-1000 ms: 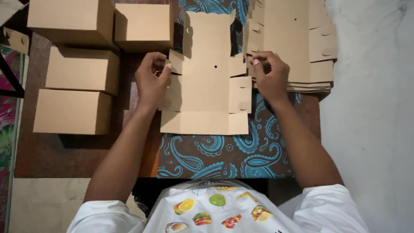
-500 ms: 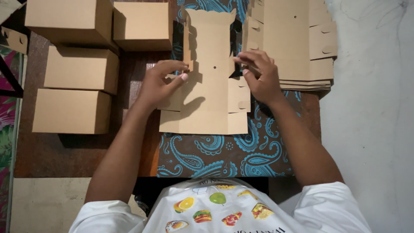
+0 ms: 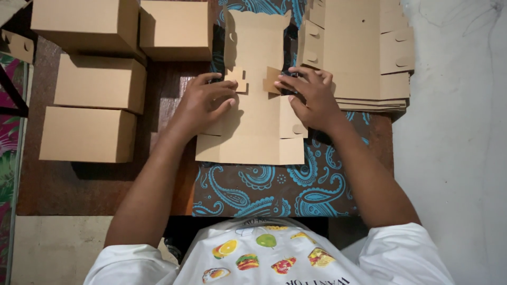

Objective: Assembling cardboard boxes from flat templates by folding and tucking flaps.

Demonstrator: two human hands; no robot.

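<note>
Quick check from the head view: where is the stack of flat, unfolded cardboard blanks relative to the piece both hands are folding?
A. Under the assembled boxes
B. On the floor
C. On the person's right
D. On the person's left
C: the stack of flat blanks lies just beyond the right hand, while the assembled boxes sit on the left.

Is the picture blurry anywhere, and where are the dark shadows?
In the head view, the flat brown cardboard box blank and both hands, left hand and right hand, look sharp, not blurry. Dark shadows lie along the near edges of the folded brown cardboard boxes on the dark wooden table. The pale floor at right is evenly lit, without glare.
</note>
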